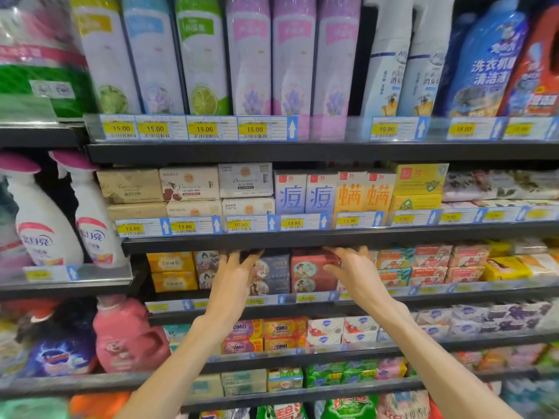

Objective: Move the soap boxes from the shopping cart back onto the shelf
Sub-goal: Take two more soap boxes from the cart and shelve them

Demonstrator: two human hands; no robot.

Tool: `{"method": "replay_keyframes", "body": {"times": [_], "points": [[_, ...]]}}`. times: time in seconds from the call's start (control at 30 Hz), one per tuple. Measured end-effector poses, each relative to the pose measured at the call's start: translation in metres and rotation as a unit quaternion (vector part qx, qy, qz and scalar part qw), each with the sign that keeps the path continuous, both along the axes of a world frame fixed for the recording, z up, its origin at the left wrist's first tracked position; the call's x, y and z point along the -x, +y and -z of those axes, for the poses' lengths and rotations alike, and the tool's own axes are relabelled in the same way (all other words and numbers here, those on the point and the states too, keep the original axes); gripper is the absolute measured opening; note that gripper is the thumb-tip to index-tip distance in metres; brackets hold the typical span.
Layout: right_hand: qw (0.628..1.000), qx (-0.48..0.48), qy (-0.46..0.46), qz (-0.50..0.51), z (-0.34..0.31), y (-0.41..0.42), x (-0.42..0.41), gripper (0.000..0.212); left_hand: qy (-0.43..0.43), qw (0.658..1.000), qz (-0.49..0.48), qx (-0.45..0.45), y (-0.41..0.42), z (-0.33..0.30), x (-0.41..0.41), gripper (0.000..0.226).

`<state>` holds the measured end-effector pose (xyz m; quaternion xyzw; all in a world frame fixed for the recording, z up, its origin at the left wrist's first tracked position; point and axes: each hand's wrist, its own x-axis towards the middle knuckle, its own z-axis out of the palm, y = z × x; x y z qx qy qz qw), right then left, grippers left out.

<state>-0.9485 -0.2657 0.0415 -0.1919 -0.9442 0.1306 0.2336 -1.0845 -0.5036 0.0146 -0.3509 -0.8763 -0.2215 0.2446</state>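
Soap boxes: a red box (314, 269) held on the shelf (302, 237) by the right hand (357, 276), fingers curled round it, seemingly for squaring; navy box (273, 267) steadied by the left hand (234, 276), fingers spread; cart unseen.

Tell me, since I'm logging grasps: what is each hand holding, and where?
Right hand grips the red soap box at its top right corner; left hand rests on the dark boxes.
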Motion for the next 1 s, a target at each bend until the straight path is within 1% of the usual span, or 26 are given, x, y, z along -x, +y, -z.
{"method": "replay_keyframes", "body": {"times": [0.07, 0.17, 0.27, 0.43, 0.6, 0.7, 0.77, 1.0], "points": [[0.999, -0.037, -0.006, 0.007, 0.000, 0.001, 0.002, 0.047, 0.003, 1.000, -0.003, 0.003, 0.001, 0.001, 0.001, 0.052], [0.997, -0.080, -0.005, 0.019, 0.000, 0.001, 0.005, 0.044, 0.003, 1.000, -0.010, 0.009, 0.002, 0.003, 0.003, 0.051], [0.993, -0.108, -0.029, 0.023, 0.000, 0.001, 0.009, 0.046, 0.009, 1.000, -0.019, 0.020, 0.002, 0.004, 0.004, 0.053], [0.990, -0.134, -0.024, 0.020, -0.002, 0.000, 0.013, 0.042, 0.006, 0.999, -0.027, 0.027, 0.003, 0.003, 0.004, 0.057], [0.986, -0.156, -0.030, 0.048, 0.003, 0.001, 0.016, 0.039, 0.019, 0.998, -0.042, 0.039, 0.005, 0.005, 0.003, 0.066], [0.982, -0.180, -0.016, 0.054, 0.009, 0.003, 0.018, 0.040, 0.020, 0.998, -0.041, 0.042, 0.006, 0.005, 0.004, 0.070], [0.979, -0.194, -0.011, 0.061, 0.011, 0.003, 0.020, 0.036, 0.021, 0.998, -0.043, 0.047, 0.007, 0.005, 0.003, 0.072], [0.980, -0.183, -0.009, 0.071, 0.012, -0.001, 0.016, 0.027, -0.002, 0.999, -0.040, 0.022, 0.007, 0.006, 0.000, 0.064]]}}
